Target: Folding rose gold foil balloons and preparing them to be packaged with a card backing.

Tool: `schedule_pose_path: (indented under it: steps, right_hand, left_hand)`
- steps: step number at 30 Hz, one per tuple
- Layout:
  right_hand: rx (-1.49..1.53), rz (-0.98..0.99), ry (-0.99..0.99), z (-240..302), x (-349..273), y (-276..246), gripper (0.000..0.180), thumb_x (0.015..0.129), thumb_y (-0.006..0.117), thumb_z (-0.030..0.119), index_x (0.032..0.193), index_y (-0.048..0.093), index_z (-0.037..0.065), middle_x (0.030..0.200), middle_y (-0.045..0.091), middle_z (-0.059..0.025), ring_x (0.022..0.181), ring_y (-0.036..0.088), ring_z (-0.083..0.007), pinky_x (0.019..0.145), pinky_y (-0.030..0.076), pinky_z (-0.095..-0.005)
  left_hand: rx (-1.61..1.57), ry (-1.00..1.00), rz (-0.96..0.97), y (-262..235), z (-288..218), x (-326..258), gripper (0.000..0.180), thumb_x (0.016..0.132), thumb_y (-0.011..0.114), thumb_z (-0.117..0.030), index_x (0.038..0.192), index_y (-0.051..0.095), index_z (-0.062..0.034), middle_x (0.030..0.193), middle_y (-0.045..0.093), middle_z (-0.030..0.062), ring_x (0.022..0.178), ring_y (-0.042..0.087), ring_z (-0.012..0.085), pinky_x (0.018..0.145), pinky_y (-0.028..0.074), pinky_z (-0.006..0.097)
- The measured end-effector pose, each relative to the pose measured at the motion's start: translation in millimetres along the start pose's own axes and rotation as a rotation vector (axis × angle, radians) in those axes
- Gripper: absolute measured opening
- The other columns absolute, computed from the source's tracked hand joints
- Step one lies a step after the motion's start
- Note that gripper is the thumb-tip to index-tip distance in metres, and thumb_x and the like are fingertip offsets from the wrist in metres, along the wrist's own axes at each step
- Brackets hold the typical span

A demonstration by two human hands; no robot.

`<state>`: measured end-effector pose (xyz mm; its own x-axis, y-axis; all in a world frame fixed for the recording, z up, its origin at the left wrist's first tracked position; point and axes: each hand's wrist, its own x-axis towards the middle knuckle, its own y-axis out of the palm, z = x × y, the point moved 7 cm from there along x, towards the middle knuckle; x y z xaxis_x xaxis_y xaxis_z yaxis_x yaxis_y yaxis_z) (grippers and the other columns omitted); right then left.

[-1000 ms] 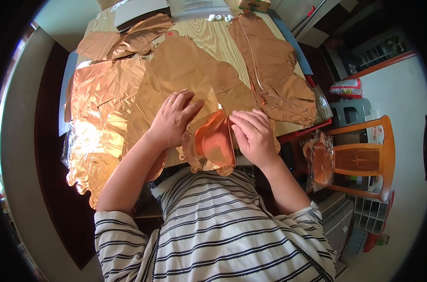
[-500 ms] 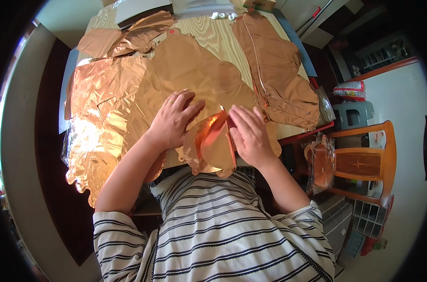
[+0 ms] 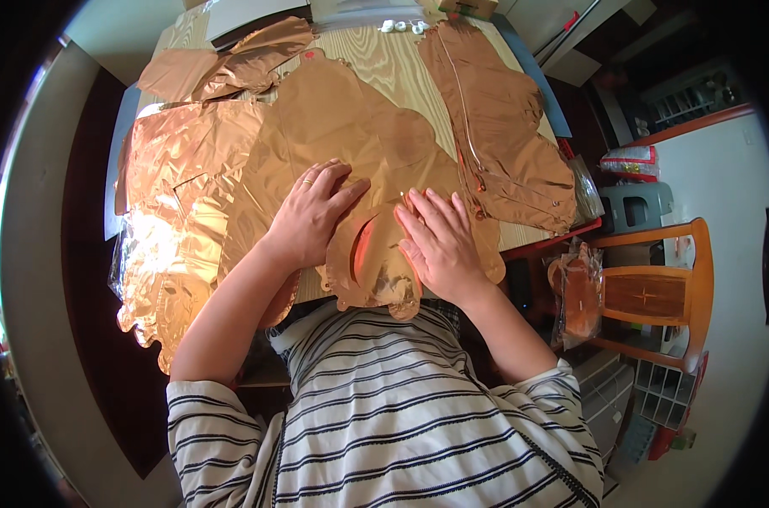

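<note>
Right by the near edge of the table, a flat copper foil balloon lies beneath both hands. The left hand rests on it, fingers loosely bent; the right hand lays straight, uncurled fingers on the folded flap. Crumpled foil crowds the left edge, a brown foil piece the right.

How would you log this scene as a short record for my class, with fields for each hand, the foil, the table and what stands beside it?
Left hand: palm down on flat coppery foil
Right hand: palm down on foil, right of a narrow orange-red gap
Foil to the left: crinkled, shiny
Foil to the right: darker brown
Table: pale wood grain
Beside table: wooden chair
</note>
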<state>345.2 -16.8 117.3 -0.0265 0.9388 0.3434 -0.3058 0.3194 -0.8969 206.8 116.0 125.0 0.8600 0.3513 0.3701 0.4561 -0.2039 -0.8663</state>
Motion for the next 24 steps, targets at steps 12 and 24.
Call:
schedule_pose_path:
  steps: [12,24]
  right_hand:
    - [-0.048,0.041,-0.012,1,0,4,0.049,0.098,0.062,0.029,0.142,0.056,0.006,0.149,0.05,-0.0197,0.138,0.044,-0.0409,0.119,0.024,-0.0611]
    - [-0.031,0.107,-0.013,-3,1,-4,0.056,0.098,0.062,0.035,0.145,0.053,0.006,0.156,0.045,-0.016,0.144,0.04,-0.0375,0.119,0.025,-0.058]
  left_hand:
    - [-0.012,-0.001,0.003,0,1,0,0.058,0.084,0.07,-0.027,0.139,0.058,-0.0117,0.135,0.052,0.0185,0.129,0.051,0.0391,0.105,0.044,0.048]
    - [0.014,-0.011,0.051,5,3,-1,0.082,0.068,0.075,-0.017,0.146,0.051,-0.0125,0.14,0.048,0.0167,0.136,0.045,0.0381,0.111,0.041,0.048]
